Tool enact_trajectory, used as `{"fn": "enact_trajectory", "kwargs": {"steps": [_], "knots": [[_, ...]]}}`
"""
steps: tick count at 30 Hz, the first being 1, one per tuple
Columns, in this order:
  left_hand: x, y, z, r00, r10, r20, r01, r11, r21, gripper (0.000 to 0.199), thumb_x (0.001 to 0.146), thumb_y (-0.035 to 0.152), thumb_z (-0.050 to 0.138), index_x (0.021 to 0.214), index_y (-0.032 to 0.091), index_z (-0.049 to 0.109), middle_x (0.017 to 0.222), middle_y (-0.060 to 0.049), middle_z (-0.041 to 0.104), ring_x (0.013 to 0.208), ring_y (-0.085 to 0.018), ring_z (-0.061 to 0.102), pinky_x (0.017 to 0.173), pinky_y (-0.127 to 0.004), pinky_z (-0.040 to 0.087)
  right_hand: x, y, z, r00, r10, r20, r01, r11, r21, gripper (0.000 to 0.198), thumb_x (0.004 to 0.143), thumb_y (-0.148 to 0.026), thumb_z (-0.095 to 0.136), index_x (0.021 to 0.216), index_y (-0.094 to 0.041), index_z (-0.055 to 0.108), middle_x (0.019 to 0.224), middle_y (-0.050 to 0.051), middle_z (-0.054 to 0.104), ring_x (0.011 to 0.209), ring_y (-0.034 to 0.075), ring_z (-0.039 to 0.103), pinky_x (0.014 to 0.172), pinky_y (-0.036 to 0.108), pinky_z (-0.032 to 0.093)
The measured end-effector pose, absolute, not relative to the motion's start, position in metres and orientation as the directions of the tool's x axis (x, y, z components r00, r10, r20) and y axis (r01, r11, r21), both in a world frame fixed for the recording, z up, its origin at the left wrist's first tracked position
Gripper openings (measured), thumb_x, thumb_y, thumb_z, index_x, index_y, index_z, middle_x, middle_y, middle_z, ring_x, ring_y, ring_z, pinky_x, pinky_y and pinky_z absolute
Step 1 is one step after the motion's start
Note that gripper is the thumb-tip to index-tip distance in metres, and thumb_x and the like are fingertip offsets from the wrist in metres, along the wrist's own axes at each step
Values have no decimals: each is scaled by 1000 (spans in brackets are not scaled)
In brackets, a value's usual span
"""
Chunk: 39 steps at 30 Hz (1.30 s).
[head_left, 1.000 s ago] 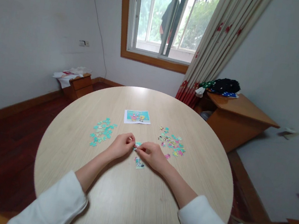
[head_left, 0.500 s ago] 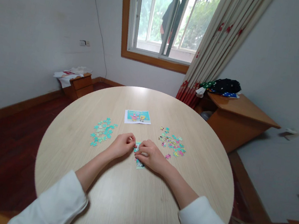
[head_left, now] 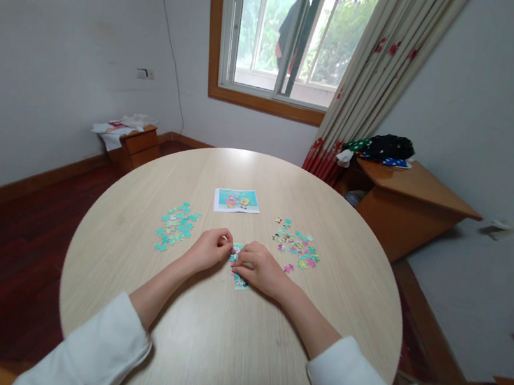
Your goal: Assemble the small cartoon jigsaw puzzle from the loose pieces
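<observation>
A narrow strip of joined jigsaw pieces lies on the round table, its middle partly hidden by my fingers. At its upper left edge my left hand is closed in a pinch, with a small jigsaw piece at the fingertips, mostly covered. My right hand comes over the strip from the right, its fingers bent together and gripping the joined pieces. Loose teal jigsaw pieces are spread to the left of my left hand. A mixed pile of pink, yellow and teal jigsaw pieces lies to the right.
A picture card with cartoon figures lies beyond my hands on the pale round table. Behind the table are a window and a curtain. At the right stands a wooden desk with dark cloth on it.
My right fingers have shifted very slightly on the strip. My left hand and the loose piles look the same.
</observation>
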<state>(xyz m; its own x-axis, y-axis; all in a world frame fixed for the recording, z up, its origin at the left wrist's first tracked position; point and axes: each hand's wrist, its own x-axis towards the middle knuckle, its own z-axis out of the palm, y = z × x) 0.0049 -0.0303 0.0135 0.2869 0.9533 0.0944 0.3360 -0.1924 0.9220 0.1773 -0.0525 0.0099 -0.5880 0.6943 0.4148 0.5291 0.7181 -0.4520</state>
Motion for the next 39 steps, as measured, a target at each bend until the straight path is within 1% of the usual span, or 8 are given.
{"fn": "enact_trajectory", "kwargs": {"steps": [7, 12, 21, 27, 30, 31, 34, 39], "knots": [[5, -31, 14, 282, 955, 93, 344, -191, 919, 5, 68, 20, 52, 64, 18, 54, 62, -2, 67, 59, -15, 61, 55, -23, 43, 177, -55, 13, -576, 713, 401, 518, 697, -496, 7, 73, -13, 69, 68, -18, 67, 73, 3, 63, 77, 15, 54, 72, 28, 43], [5, -31, 14, 290, 953, 89, 344, -191, 920, 5, 68, 21, 51, 65, 18, 53, 64, -3, 67, 59, -15, 61, 56, -23, 43, 177, -56, 14, -582, 714, 389, 517, 694, -500, 6, 74, -13, 68, 70, -17, 67, 73, 4, 63, 78, 16, 54, 72, 28, 43], [4, -31, 14, 306, 948, 91, 361, -204, 910, 6, 70, 21, 50, 66, 17, 53, 65, -4, 67, 60, -15, 60, 57, -24, 42, 177, -56, 18, -580, 752, 313, 556, 646, -523, 9, 76, -12, 65, 68, -16, 67, 71, 3, 63, 75, 15, 54, 73, 28, 42], [3, -29, 12, 368, 923, 109, 397, -262, 879, 7, 69, 22, 54, 68, 15, 55, 61, 0, 59, 58, -13, 54, 56, -24, 39, 181, -57, 29, -545, 787, 290, 568, 601, -562, 8, 77, -14, 63, 70, -15, 67, 74, 4, 62, 78, 15, 54, 74, 27, 41], [2, -30, 13, 412, 908, 81, 415, -266, 870, 8, 66, 22, 58, 70, 14, 58, 60, 2, 56, 57, -11, 49, 54, -22, 36, 187, -58, 36, -528, 808, 259, 581, 567, -584, 2, 73, -16, 66, 71, -16, 66, 76, 3, 60, 78, 14, 53, 74, 26, 41], [2, -30, 13, 424, 903, 68, 435, -269, 859, 10, 66, 22, 59, 72, 14, 59, 59, 3, 55, 55, -10, 47, 53, -22, 35, 189, -58, 37, -537, 810, 235, 590, 560, -582, 3, 71, -18, 68, 73, -16, 66, 78, 3, 60, 78, 14, 53, 73, 26, 40], [2, -32, 15, 438, 898, 41, 498, -280, 821, 13, 64, 21, 61, 75, 14, 62, 55, 5, 47, 53, -9, 41, 50, -21, 31, 192, -59, 37, -597, 788, 154, 601, 566, -564, 16, 65, -25, 75, 78, -17, 67, 80, 2, 59, 76, 14, 52, 71, 26, 39], [1, -33, 16, 457, 887, 63, 501, -315, 806, 13, 64, 17, 60, 76, 14, 63, 57, 5, 45, 55, -9, 41, 53, -21, 32, 189, -60, 34, -671, 732, 117, 544, 594, -592, 16, 65, -25, 76, 76, -17, 67, 80, 2, 59, 77, 14, 53, 73, 26, 39]]}}
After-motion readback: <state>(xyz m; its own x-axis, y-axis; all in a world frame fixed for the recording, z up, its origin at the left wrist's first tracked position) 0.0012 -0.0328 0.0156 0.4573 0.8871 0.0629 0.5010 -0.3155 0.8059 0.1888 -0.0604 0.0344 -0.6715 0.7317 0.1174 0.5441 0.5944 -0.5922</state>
